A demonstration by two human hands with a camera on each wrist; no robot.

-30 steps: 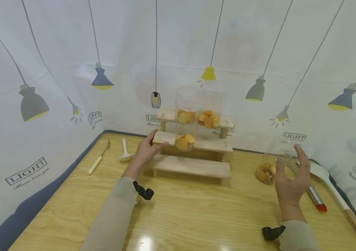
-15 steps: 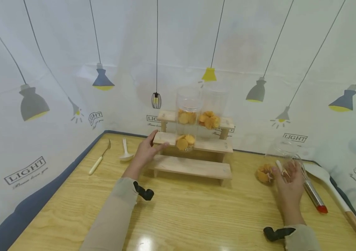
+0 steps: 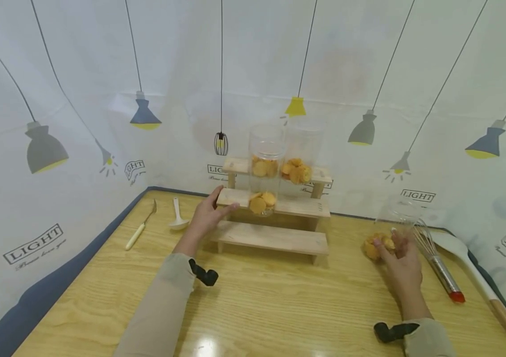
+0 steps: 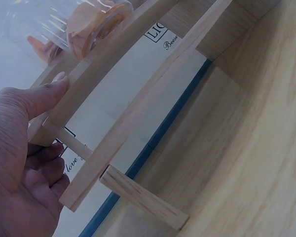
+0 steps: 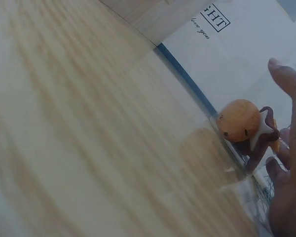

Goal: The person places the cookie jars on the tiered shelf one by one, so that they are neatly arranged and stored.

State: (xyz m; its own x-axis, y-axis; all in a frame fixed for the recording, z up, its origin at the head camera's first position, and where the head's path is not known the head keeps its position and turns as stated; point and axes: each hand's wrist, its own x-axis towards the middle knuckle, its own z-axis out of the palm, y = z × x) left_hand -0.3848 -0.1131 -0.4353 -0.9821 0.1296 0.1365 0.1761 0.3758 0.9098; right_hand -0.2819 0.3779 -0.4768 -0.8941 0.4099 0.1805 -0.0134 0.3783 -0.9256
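Observation:
In the head view, my left hand [image 3: 208, 215] grips the left end of a three-step wooden stand's middle shelf [image 3: 304, 206], with the thumb on top. The left wrist view shows its fingers [image 4: 47, 160] curled beneath that shelf. A clear jar [image 3: 263, 203] of round orange chips stands on this shelf. Two more clear jars [image 3: 296, 171] of chips stand on the top shelf. To the right, my right hand [image 3: 404, 267] holds a clear jar [image 3: 388, 214] on the table, thumb at its front and fingers around its right side. Orange chips [image 5: 238, 121] and a pale star-shaped piece [image 5: 260, 131] show inside.
A whisk [image 3: 440, 267] and a long-handled white utensil [image 3: 471, 263] lie right of my right hand. At the far left are a pale-handled fork [image 3: 139, 230] and a small white ladle [image 3: 178, 218]. A lamp-printed white curtain [image 3: 181, 74] surrounds the wooden table [image 3: 279, 302].
My right hand has lowered and moved left to the jar, its spread fingers closing around it. My left hand has stayed on the shelf.

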